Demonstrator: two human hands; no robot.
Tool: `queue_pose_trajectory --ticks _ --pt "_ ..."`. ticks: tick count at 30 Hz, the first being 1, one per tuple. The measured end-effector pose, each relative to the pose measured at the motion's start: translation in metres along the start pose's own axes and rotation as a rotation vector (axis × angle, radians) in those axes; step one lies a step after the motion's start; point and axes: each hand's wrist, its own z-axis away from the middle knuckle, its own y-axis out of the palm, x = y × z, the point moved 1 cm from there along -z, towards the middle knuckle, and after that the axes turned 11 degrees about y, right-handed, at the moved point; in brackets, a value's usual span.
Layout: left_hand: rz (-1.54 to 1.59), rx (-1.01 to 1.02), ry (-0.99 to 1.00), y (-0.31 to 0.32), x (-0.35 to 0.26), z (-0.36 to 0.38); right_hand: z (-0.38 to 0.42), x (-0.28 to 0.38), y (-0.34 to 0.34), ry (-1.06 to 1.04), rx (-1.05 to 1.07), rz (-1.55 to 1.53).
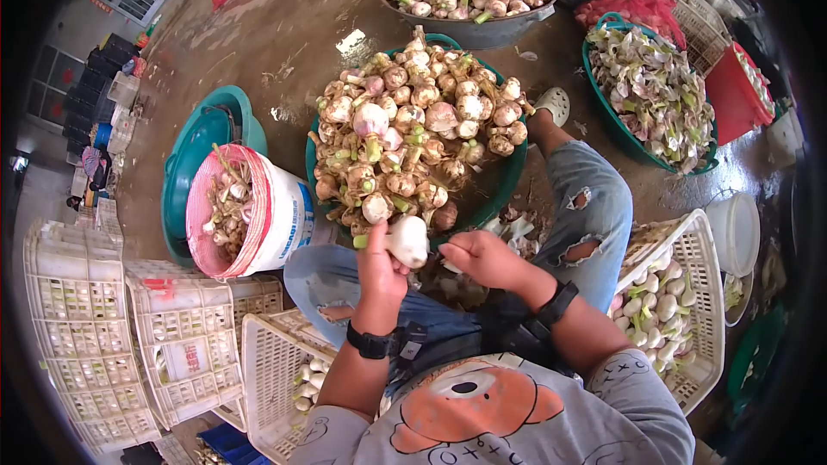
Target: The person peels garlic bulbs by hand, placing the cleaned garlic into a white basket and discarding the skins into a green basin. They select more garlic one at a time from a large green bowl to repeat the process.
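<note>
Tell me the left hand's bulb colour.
White: the garlic bulb in the left hand shows best in the head view.

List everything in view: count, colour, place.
Smooth round garlic bulbs: many, white, one held, others crated
Rough round garlic bulbs: many, brown-white, centre heap
Round plastic basin: one, green, beneath heap
Round metal basin: one, grey, top centre
Round plastic tubs: two-plus, teal, left, upper right
Papery husks: many, pale, right tub
Round plastic buckets: two-plus, white, left, right
Slatted plastic crates: several, cream, sides
Clutter: uncounted, mixed, background
Denim jeans: one pair, blue, centre
Printed T-shirt: one, grey, bottom
Left fingers: one set, around smooth bulb
Right fingers: one set, curled nearby
</note>
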Motion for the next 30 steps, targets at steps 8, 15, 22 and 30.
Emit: queue_pose_trajectory --ticks 8,15,22,30 --pt "0.03 -0.114 0.021 -0.004 -0.004 0.002 -0.011 0.028 0.009 0.098 -0.1 -0.002" --pt "0.295 0.21 -0.389 -0.004 -0.013 0.002 -0.003 0.028 0.007 0.309 0.59 -1.494" --pt "0.206 0.022 -0.211 -0.005 -0.017 -0.005 -0.002 0.013 -0.008 0.115 0.132 -0.311" --pt "0.342 0.021 -0.168 -0.022 -0.02 0.002 -0.012 0.025 0.013 0.215 0.305 -1.18"
